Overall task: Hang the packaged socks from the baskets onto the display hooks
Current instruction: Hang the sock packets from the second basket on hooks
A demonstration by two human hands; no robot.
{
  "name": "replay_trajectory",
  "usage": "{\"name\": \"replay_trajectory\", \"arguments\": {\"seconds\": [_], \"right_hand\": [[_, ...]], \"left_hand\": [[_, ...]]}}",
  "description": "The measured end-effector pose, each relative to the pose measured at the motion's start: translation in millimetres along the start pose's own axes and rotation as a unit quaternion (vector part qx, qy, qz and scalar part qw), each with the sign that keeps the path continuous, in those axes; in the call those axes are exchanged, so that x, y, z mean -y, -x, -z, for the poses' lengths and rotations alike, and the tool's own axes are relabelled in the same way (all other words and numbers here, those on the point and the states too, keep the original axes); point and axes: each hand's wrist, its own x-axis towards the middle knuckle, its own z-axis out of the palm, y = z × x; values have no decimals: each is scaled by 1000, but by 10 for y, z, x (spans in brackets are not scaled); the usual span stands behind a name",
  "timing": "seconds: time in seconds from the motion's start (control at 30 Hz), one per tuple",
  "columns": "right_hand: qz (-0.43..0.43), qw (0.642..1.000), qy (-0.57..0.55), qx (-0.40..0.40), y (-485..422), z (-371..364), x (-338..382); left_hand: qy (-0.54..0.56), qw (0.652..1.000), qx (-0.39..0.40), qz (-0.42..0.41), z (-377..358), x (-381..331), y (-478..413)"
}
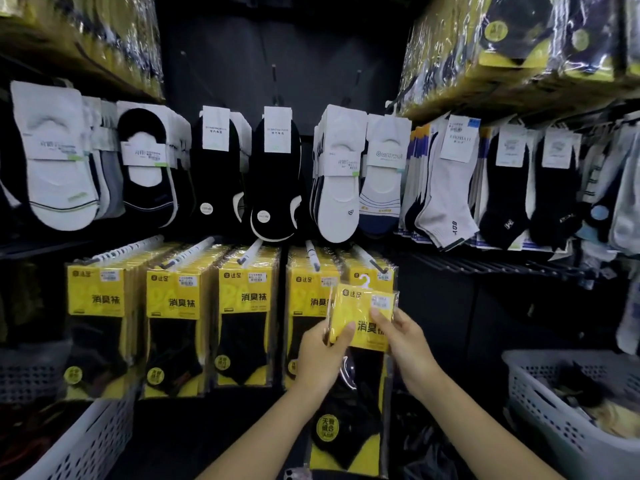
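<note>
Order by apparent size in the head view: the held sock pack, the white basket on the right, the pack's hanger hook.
1. held sock pack and right basket: alike; the frame cuts the basket, so unranked.
2. hanger hook: clearly smallest.

5 rows yellow pkgs (96, 299), 2 hands (320, 358) (403, 344).

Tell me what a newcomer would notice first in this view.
First, the yellow-and-black plastic-wrapped sock pack, low and centre-right, gripped by the left hand and right hand. Next, the row of matching yellow packs hanging on hooks to its left, under black and white low-cut socks. A white perforated plastic basket sits at the lower right.
</note>
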Motion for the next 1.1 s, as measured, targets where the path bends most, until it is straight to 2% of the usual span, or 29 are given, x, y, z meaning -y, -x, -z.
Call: {"name": "replay_trajectory", "arguments": {"seconds": [0.1, 0.2, 0.37, 0.57, 0.77, 1.0, 1.1], "right_hand": [[2, 999, -16, -45, 55, 178, 5], [-14, 996, 10, -91, 3, 380, -4], [15, 990, 53, -132, -258, 603, 63], [53, 988, 103, -105, -675, 530, 15], [72, 985, 133, -80, -1036, 381, -208], [92, 972, 139, -164, -1275, 314, -450], [65, 961, 151, -224, -1287, 331, -532]], "left_hand": [[30, 999, 15, 42, -147, -29, 7], [35, 992, 67, 100, -283, -110, 11], [45, 986, 113, 116, -437, -149, -117], [75, 984, 76, 141, -501, -13, -407], [86, 988, 30, 126, -471, 316, -608], [48, 994, 32, 88, -524, 588, -740], [11, 997, 28, 76, -531, 662, -726]]}}
